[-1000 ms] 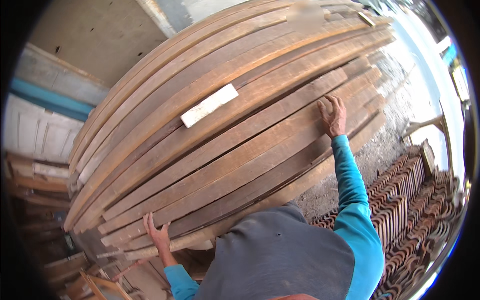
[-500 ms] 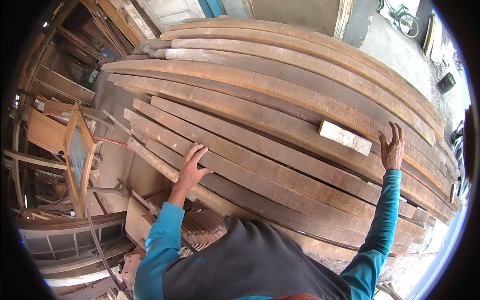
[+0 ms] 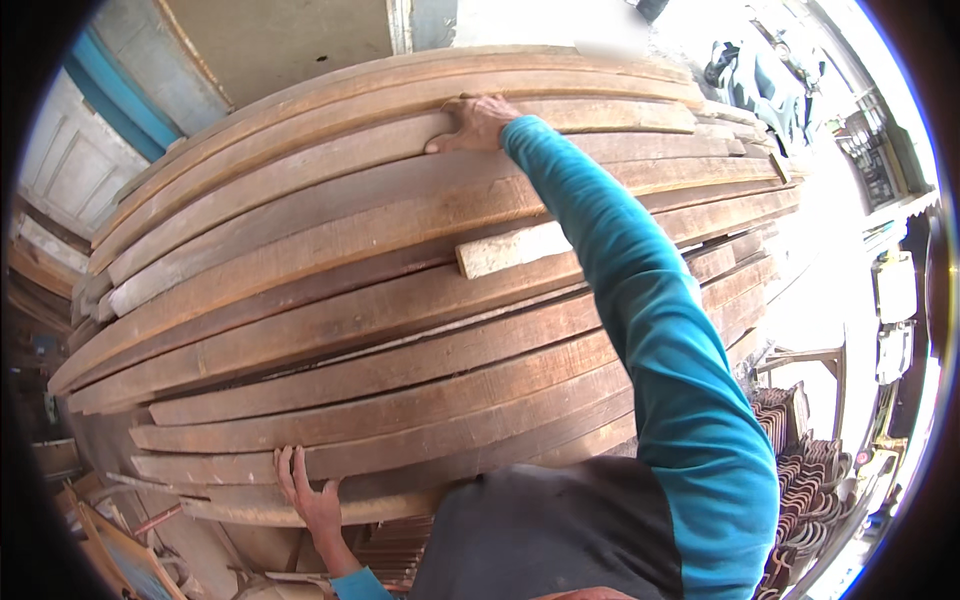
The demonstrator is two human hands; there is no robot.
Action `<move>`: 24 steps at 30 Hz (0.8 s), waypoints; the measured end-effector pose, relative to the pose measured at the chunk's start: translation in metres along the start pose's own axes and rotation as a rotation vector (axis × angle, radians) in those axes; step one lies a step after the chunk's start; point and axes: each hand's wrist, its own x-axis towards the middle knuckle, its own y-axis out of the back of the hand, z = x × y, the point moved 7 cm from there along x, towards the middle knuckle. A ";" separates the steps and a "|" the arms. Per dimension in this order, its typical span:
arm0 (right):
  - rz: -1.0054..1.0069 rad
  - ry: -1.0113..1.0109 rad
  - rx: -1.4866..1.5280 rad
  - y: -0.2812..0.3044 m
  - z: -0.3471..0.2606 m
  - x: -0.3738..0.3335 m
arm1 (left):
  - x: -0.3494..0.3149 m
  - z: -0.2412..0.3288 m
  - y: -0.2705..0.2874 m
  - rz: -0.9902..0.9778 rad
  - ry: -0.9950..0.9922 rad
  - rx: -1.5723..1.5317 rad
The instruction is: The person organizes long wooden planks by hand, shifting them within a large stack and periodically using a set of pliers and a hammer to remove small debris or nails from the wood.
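Stretching across side-by-side planks, the right hand is straddling a far plank, its grip unclear; the left hand is resting, fingers parted, on a near plank. Loosely lying planks could shift, pinching either hand.

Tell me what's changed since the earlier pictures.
The right hand has moved away from the body, from the near planks across the stack, and is now spread over a far plank; whether it grips is unclear. The head view has swung too. The left hand stays at the near planks, and the pale block still lies mid-stack.
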 end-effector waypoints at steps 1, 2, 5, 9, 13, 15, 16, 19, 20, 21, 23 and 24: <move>0.043 -0.008 -0.021 0.003 0.002 0.000 | -0.001 -0.007 -0.003 -0.007 -0.018 -0.010; 0.065 -0.021 -0.054 0.016 0.002 -0.003 | -0.002 -0.010 -0.004 0.012 -0.055 -0.013; -0.108 0.014 0.007 0.011 -0.007 -0.010 | -0.004 -0.012 -0.005 0.031 -0.061 -0.013; 0.093 0.216 -0.131 -0.007 -0.016 -0.004 | -0.003 -0.015 -0.007 0.022 -0.035 0.017; 0.067 0.236 -0.126 -0.002 -0.034 0.013 | -0.008 -0.020 -0.003 0.022 -0.051 0.023; 0.075 0.137 -0.183 0.012 -0.039 -0.002 | 0.001 -0.013 0.003 0.050 -0.083 0.020; 0.131 0.192 -0.204 0.007 -0.025 0.000 | 0.005 -0.015 0.004 0.019 -0.057 -0.008; 0.197 0.171 -0.270 0.009 0.004 -0.010 | 0.014 -0.016 0.008 0.036 -0.122 -0.016; 0.287 0.239 -0.262 0.016 0.008 -0.009 | 0.010 -0.021 0.007 0.006 -0.098 -0.010; 0.349 0.285 -0.385 0.022 0.002 -0.011 | 0.005 -0.026 0.006 0.000 -0.071 -0.021; 0.418 0.446 -0.428 0.044 -0.004 -0.016 | -0.007 -0.032 0.004 0.004 -0.025 -0.032; 0.433 0.492 -0.457 0.059 -0.012 -0.021 | -0.008 -0.031 0.003 0.001 -0.035 -0.031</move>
